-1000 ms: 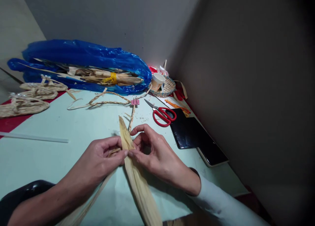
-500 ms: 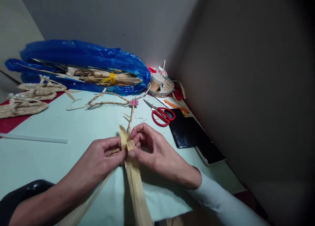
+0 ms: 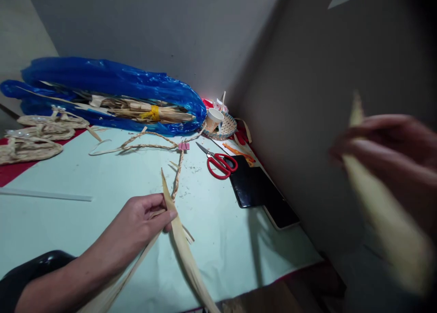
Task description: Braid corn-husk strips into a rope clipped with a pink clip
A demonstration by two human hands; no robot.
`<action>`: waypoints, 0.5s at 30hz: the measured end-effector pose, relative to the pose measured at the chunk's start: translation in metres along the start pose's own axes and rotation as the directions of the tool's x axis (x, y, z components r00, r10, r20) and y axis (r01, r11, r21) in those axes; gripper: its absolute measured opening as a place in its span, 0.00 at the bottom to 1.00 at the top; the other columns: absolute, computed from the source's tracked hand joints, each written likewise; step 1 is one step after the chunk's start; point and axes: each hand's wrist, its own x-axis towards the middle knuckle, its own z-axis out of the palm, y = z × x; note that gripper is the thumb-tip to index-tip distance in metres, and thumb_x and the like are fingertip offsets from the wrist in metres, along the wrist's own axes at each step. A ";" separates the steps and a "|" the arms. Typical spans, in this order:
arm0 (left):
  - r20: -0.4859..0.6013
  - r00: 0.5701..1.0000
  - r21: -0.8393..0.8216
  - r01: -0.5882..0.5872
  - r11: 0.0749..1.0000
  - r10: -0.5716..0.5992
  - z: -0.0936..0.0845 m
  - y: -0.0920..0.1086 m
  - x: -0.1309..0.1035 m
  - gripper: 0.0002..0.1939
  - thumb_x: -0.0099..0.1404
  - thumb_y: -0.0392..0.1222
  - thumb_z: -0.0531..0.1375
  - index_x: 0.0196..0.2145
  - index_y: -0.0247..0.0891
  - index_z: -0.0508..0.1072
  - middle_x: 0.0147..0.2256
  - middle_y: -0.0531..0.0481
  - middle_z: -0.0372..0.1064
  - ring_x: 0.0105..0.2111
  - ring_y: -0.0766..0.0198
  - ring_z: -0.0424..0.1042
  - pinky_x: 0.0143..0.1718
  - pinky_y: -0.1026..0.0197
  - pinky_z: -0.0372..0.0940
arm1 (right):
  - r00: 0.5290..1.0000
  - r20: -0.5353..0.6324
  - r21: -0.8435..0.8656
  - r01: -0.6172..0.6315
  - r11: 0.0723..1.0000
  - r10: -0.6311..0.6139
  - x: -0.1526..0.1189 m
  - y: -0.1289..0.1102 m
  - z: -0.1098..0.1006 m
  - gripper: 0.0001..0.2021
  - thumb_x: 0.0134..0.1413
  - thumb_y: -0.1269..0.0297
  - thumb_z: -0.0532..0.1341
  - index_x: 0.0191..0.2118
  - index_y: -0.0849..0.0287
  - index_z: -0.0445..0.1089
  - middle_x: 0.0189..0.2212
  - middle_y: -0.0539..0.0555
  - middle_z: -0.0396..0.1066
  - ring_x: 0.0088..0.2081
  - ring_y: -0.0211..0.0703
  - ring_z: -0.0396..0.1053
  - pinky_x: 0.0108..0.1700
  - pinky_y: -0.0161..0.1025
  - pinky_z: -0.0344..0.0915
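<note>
My left hand [image 3: 139, 224] is closed at the lower end of a thin braid [image 3: 178, 174], pinching it together with a pale dried leaf strip [image 3: 187, 254]. The pointed tip of that strip rises above my thumb, and its long end hangs towards the table's front edge. More pale strands [image 3: 136, 265] trail from under this hand to the lower left. Far to the right, my right hand [image 3: 396, 144] is raised and blurred, its fingers pinching another dried leaf strip [image 3: 382, 208]. A pink binder clip [image 3: 183, 146] grips the braid higher up.
Red-handled scissors [image 3: 221, 165] lie right of the braid, beside dark flat devices [image 3: 251, 185]. A blue plastic bag [image 3: 112, 72] of dried stalks, a paper cup [image 3: 215, 117] and a woven basket [image 3: 230, 126] stand behind. Woven sandals [image 3: 37, 144] and a white stick [image 3: 48, 194] are leftward.
My right hand has left the braid's end and swung far right and up, carrying a leaf strip. My left hand keeps its pinch there. The view has shifted slightly.
</note>
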 end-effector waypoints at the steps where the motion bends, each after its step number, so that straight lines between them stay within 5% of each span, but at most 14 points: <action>1: -0.005 1.000 0.013 -0.004 1.000 0.004 0.000 0.001 0.000 0.09 0.47 0.46 0.69 0.23 0.38 0.76 0.22 0.56 0.69 0.26 0.64 0.66 0.27 0.64 0.58 | 0.999 0.038 -0.010 0.024 1.000 -0.024 0.006 0.002 0.005 0.09 0.63 0.59 0.58 0.47 0.52 0.68 0.41 0.60 0.73 0.38 0.48 0.72 0.37 0.43 0.64; 3: -0.013 1.000 0.049 -0.013 0.999 0.014 0.000 0.001 0.000 0.11 0.49 0.49 0.67 0.23 0.38 0.76 0.22 0.55 0.69 0.25 0.64 0.65 0.27 0.63 0.58 | 0.987 0.156 -0.384 0.105 0.917 -0.048 0.012 0.000 0.025 0.10 0.62 0.71 0.56 0.47 0.61 0.72 0.36 0.64 0.75 0.36 0.51 0.73 0.38 0.45 0.64; 6: -0.009 0.999 0.113 -0.038 0.993 0.040 -0.001 0.002 -0.001 0.12 0.51 0.51 0.65 0.23 0.38 0.76 0.23 0.54 0.70 0.27 0.61 0.67 0.29 0.62 0.61 | 0.977 0.184 -0.403 0.180 0.897 -0.113 0.003 -0.021 0.065 0.12 0.61 0.72 0.60 0.50 0.63 0.73 0.44 0.66 0.75 0.41 0.53 0.73 0.44 0.46 0.64; 8: 0.006 0.999 0.116 -0.053 0.992 0.053 -0.001 0.002 -0.001 0.11 0.52 0.50 0.65 0.24 0.39 0.77 0.24 0.52 0.73 0.30 0.58 0.70 0.33 0.60 0.63 | 0.930 0.256 -0.004 0.275 0.961 -0.265 -0.017 -0.046 0.091 0.09 0.64 0.71 0.60 0.47 0.62 0.75 0.43 0.60 0.77 0.39 0.46 0.73 0.45 0.40 0.66; 10: 0.004 0.997 0.099 -0.077 0.992 0.077 -0.001 0.002 -0.001 0.09 0.52 0.48 0.65 0.24 0.40 0.77 0.25 0.52 0.75 0.31 0.56 0.72 0.34 0.59 0.65 | 0.791 0.422 0.446 0.243 0.861 -0.442 -0.040 -0.073 0.114 0.08 0.65 0.67 0.61 0.45 0.60 0.76 0.41 0.55 0.78 0.39 0.41 0.74 0.43 0.35 0.66; 13: -0.052 0.992 0.148 -0.110 0.983 0.119 -0.001 0.001 0.000 0.10 0.49 0.46 0.67 0.18 0.40 0.76 0.22 0.52 0.72 0.27 0.58 0.68 0.29 0.61 0.63 | 0.687 0.468 0.685 0.116 0.720 -0.556 -0.068 -0.101 0.140 0.08 0.66 0.65 0.60 0.40 0.60 0.76 0.36 0.53 0.77 0.39 0.39 0.72 0.44 0.34 0.65; 15: -0.070 0.991 0.164 -0.100 0.981 0.112 -0.002 0.001 0.000 0.11 0.48 0.47 0.69 0.16 0.40 0.75 0.20 0.52 0.71 0.26 0.59 0.66 0.27 0.61 0.62 | 0.697 0.516 0.702 -0.009 0.712 -0.499 -0.075 -0.107 0.150 0.06 0.64 0.67 0.62 0.37 0.61 0.75 0.33 0.51 0.76 0.36 0.38 0.71 0.41 0.34 0.64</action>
